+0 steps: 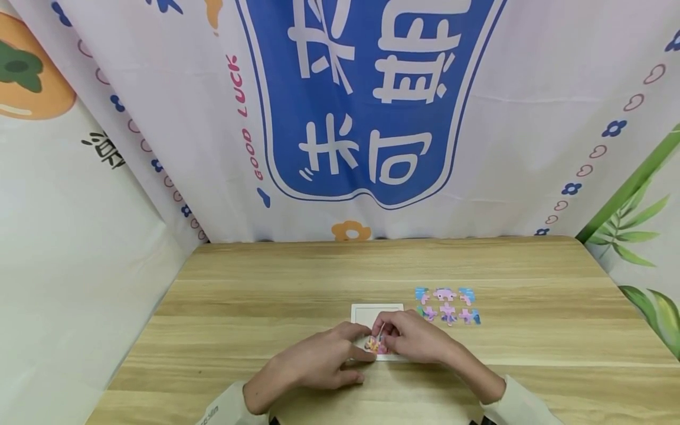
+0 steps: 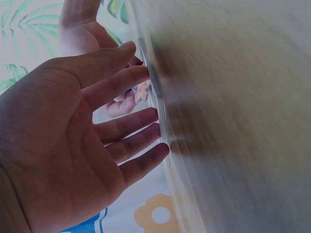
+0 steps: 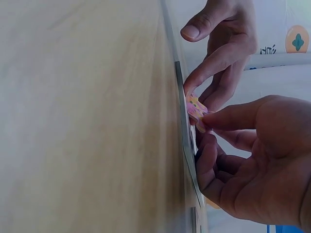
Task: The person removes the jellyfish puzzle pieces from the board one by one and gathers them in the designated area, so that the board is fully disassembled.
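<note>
A small white puzzle board (image 1: 366, 310) lies flat on the table. My right hand (image 1: 417, 337) is over its right side, and in the right wrist view thumb and fingers pinch a pink and yellow jigsaw piece (image 3: 196, 108), held tilted above the board. My left hand (image 1: 324, 357) rests at the board's left side with its fingers extended; in the left wrist view the fingertips (image 2: 154, 116) touch the board's edge. In the head view, fingers partly cover the pink and yellow piece, so I cannot tell whether other pieces lie under them.
Several loose blue and pink jigsaw pieces (image 1: 446, 294) lie in two rows to the right of the board. The wooden table (image 1: 255, 277) reaches back to a printed cloth (image 1: 494, 195), with more cloth at both sides.
</note>
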Motion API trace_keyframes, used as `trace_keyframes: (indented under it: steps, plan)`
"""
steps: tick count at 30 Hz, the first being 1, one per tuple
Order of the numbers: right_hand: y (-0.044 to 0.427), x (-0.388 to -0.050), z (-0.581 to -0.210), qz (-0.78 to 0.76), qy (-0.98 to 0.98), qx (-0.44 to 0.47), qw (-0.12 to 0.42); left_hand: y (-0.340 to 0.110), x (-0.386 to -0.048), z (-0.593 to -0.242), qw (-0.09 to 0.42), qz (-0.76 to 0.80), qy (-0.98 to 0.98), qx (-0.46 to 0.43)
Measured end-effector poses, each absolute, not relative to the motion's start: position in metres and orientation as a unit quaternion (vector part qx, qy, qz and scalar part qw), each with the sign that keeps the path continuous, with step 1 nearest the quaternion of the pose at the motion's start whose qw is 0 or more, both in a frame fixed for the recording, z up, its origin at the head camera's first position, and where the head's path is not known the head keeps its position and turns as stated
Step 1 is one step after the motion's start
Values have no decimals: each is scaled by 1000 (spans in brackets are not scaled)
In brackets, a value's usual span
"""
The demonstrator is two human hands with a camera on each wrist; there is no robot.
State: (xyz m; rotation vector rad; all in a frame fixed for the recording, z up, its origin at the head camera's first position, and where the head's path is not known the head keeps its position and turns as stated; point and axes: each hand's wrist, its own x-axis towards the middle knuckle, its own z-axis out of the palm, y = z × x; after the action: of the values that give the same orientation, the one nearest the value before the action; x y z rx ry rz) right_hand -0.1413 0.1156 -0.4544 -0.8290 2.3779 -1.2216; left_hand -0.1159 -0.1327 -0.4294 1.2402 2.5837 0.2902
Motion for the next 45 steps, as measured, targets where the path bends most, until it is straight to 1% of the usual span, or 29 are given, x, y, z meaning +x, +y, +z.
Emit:
trace_keyframes:
  steps: [17,22,31,45]
  plan:
    - [121,-140,-451,-469,821,-259,198,-134,-117,-430,122,98,888,432]
    - [125,-140,-449,-471,822,-249,201,-134,-118,-430,126,99,888,431]
    - [139,-141,-451,-465,826,-259,189,-134,-117,-430,140,103,891,419]
    - [179,-134,-453,-460,835,-247,173,-133,-116,-429,145,103,895,410]
